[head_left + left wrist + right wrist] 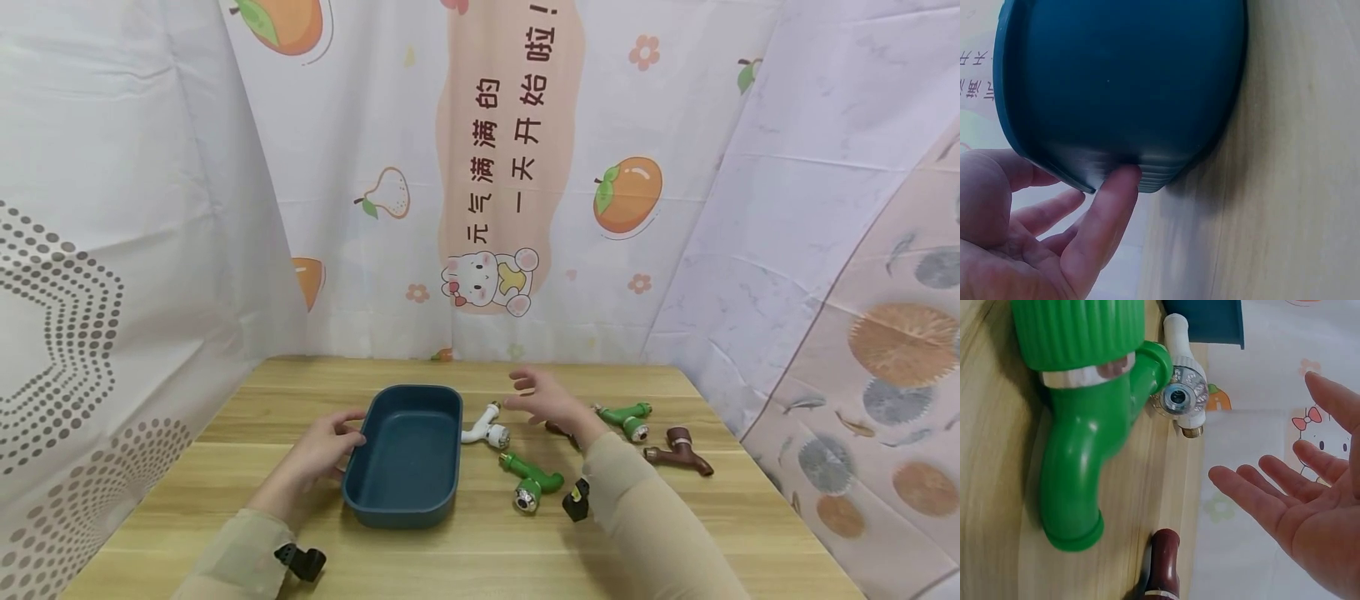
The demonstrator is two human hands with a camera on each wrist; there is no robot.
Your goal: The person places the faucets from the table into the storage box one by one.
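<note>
A dark blue-green rectangular tub (403, 517) stands on the table. At its left side, my left hand (324, 448) grips the rim, the thumb over the edge and a fingertip against the outer wall (1129, 94). A white faucet (480, 429) with a clear knob lies just right of the tub. Above and right of that faucet, my right hand (546, 398) hovers with spread fingers and nothing in it. Nearer the front lies a green faucet (534, 477), large in the right wrist view. A dark red faucet (1164, 562) is partly hidden by the right forearm in the head view.
Farther right lie another green faucet (628, 418) and a second dark red faucet (679, 454). The wooden table (495, 554) meets printed curtains (375, 275) at the back and both sides. Small black cameras (576, 500) are strapped at the wrists.
</note>
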